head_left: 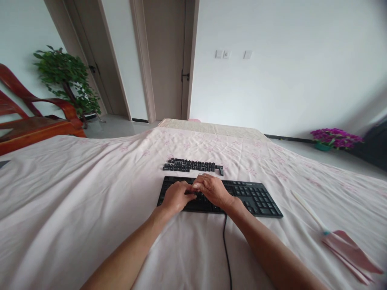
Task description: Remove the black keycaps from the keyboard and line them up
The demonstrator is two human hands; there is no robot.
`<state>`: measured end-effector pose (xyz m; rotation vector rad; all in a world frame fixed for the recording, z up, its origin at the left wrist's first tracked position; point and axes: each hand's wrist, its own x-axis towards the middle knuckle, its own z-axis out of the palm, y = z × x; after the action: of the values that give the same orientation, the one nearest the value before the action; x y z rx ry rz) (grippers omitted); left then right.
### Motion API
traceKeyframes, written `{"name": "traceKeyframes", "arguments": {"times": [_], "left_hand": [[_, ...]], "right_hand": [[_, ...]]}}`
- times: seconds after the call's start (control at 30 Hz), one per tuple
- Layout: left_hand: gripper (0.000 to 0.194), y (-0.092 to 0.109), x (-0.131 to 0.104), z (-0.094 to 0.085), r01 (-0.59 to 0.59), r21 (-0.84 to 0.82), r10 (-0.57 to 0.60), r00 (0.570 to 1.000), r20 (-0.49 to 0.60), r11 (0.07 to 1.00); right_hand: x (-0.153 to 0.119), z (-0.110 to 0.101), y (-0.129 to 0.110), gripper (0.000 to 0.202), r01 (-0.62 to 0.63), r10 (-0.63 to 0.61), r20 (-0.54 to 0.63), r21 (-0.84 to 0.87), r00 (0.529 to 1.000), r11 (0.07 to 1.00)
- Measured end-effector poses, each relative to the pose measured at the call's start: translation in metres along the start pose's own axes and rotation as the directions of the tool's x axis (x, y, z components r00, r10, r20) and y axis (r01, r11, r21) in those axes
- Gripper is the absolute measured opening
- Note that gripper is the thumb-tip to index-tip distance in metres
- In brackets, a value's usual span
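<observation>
Head view: hands [176, 196] [214, 190] partly hide the keyboard [256, 199], keycaps [193, 165] beyond.

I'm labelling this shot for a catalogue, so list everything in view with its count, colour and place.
keyboard: 1, black, centre, under the hands
loose keycaps: many, black, beyond the keyboard
cable: 1, black, running towards the person
patterned cloth: 1, pale pink, beneath the keyboard
far cover: 1, beige, far end
flapped tool: 1, pink with pale handle, right
wooden seat: 1, red-brown, far left
leafy plant: 1, green, behind the seat
flowers: 1 potful, purple, green pot, far right
doors: 2, grey-brown, back left
wall plates: 3, white, back wall
wall: white, behind
floor: grey, beyond the cloth
unclear dark object: 1, right edge
left hand, right hand: 1 each, bare, fingers together over the keyboard
</observation>
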<state>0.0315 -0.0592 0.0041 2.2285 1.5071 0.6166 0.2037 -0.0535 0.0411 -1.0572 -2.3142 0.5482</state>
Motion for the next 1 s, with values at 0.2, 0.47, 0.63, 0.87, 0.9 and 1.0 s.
{"name": "traceKeyframes", "arguments": {"times": [0.2,0.47,0.63,0.87,0.9,1.0], "left_hand": [[0.020,0.013,-0.003,0.008,0.049,0.043,-0.043,0.992,-0.121,0.998],[0.013,0.014,-0.006,0.021,-0.058,-0.133,0.032,0.981,-0.190,0.989],[0.010,0.010,-0.007,0.019,-0.070,-0.219,0.030,0.983,-0.181,0.973],[0.036,0.005,-0.002,0.016,-0.003,-0.474,-0.101,0.976,-0.194,0.881],[0.038,0.004,0.000,0.016,0.005,-0.505,-0.122,0.972,-0.199,0.863],[0.043,0.000,0.002,0.016,0.008,-0.592,-0.167,0.962,-0.214,0.806]], "right_hand": [[-0.005,0.017,0.010,0.048,0.069,-0.061,-0.109,0.066,0.992,0.995],[-0.018,0.030,0.015,0.047,0.031,0.069,-0.418,0.226,0.906,0.974],[-0.016,0.027,0.011,0.045,0.104,-0.040,-0.396,0.142,0.917,0.984],[-0.012,0.010,-0.002,0.039,0.159,-0.189,-0.388,-0.110,0.902,0.981],[-0.011,0.007,-0.003,0.037,0.125,-0.160,-0.377,-0.117,0.912,0.985],[-0.006,0.000,-0.002,0.032,-0.079,0.029,-0.312,-0.151,0.950,0.985]]}}
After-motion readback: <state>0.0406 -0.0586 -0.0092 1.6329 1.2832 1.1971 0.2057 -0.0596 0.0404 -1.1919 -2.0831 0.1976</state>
